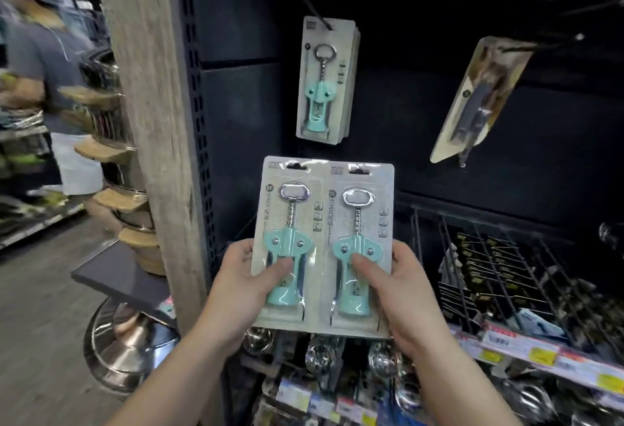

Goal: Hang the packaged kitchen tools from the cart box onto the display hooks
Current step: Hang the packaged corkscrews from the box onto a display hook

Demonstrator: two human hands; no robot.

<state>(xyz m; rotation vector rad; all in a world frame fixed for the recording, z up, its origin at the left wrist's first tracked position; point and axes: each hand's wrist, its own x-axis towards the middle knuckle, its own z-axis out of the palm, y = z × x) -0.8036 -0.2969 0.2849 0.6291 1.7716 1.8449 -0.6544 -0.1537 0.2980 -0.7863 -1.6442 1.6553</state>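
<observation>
Two carded packs, each holding a mint-green winged corkscrew, are held side by side in front of the dark display panel. My left hand (241, 285) grips the left pack (290, 223), thumb on its front. My right hand (395, 290) grips the right pack (363, 226) the same way. Above them, more packs of the same corkscrew (326, 81) hang on a black display hook (310, 3). To the right, a carded pack with a dark tool (479, 101) hangs tilted on another hook (540, 45). The cart box is out of sight.
A wooden post (148, 114) stands left of the panel, with stacked wood-lidded pots (125, 196) and steel bowls (125, 344) beside it. Wire racks of small packs (499, 270) and a price-tag shelf edge (540, 354) lie lower right. A person (44, 81) stands in the aisle at left.
</observation>
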